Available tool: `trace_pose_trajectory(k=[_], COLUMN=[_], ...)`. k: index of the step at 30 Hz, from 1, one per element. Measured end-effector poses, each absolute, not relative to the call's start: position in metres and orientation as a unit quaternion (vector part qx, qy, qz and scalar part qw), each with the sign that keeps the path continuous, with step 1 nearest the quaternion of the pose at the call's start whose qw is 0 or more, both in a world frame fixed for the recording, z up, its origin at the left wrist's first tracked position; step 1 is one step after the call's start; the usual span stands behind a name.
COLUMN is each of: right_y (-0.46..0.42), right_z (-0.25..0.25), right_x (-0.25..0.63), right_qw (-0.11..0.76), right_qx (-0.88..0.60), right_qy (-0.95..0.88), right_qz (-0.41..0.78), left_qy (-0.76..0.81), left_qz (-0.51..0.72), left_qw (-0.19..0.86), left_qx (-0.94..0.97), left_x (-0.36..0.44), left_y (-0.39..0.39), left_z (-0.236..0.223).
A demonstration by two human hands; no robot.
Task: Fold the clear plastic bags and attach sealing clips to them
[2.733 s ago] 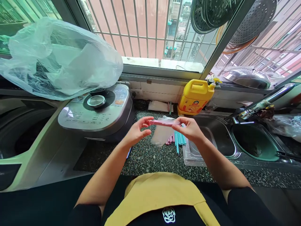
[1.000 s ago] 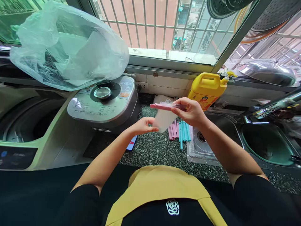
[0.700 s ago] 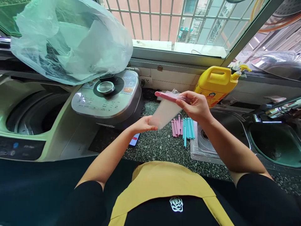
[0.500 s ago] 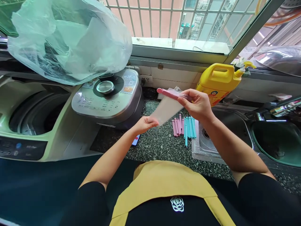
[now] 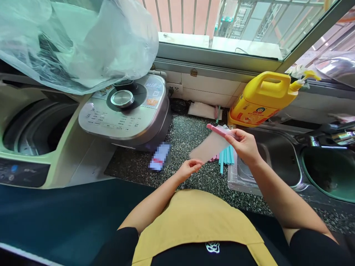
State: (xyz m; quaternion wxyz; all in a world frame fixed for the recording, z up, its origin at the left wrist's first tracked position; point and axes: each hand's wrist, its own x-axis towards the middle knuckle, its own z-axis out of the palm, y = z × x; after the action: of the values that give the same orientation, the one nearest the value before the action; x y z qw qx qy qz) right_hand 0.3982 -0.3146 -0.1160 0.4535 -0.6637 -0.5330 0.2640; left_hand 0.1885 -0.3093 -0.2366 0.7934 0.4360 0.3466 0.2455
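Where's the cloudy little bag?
In the head view, the bag is right of centre, below and left of the yellow jug, held with a pink clip in the right hand.

A dark speckled stone bench (image 5: pixel 181 142) runs beneath a window; its back edge meets a wall of pale tiles (image 5: pixel 208 90), in which a power socket (image 5: pixel 175 88) sits. Above the tiles runs a grey metal window frame (image 5: pixel 216 58). Beyond the glass are a pale ledge (image 5: pixel 183 38), upright metal bars (image 5: pixel 182 16) and a pinkish outer wall (image 5: pixel 199 18). Daylight comes through the window. A steel sink (image 5: pixel 287 159) is set into the bench's right end; a pale green washing machine (image 5: pixel 62 147) stands past the left end. Lower left, a dark blue-green surface (image 5: pixel 55 218) might be floor.
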Motion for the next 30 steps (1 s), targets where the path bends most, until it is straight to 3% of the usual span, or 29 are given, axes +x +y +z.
trace_pose_trajectory(k=[8, 30], right_y=[-0.312, -0.309], right_z=[-0.132, -0.149], right_x=[0.402, 0.410], right_qw=[0.448, 0.462], right_qx=[-0.697, -0.711], right_qy=[-0.501, -0.462], right_qz=[0.250, 0.261], left_qy=[0.358, 0.436], left_qz=[0.227, 0.322], left_qw=[0.795, 0.766], left_qx=[0.434, 0.346], left_x=[0.190, 0.200], left_y=[-0.306, -0.295], left_z=[-0.244, -0.260])
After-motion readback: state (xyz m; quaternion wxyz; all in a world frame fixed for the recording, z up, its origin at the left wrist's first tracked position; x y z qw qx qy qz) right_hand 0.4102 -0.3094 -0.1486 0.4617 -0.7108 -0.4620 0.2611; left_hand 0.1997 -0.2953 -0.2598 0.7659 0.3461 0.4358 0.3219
